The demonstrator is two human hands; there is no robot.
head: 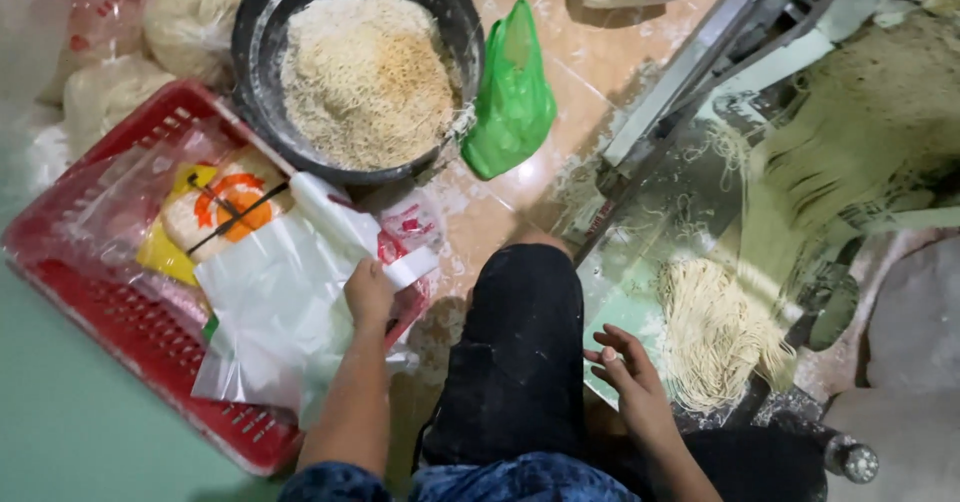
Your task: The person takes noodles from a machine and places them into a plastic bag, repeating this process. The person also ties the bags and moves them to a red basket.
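Left hand (368, 292): grasping plastic bags (285, 302) in red basket (100, 302). Right hand (625, 367): released, beside basket, near noodles (715, 332). Risk: slippery bags may slide loose.

Left hand (368, 292) reaching forward, closed; right hand (622, 365) open, fingers spread.

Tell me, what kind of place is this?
Probably a small noodle-making workshop. A big black basin is heaped with noodles, fresh strands lie by a metal machine, and plastic bags fill a red basket.
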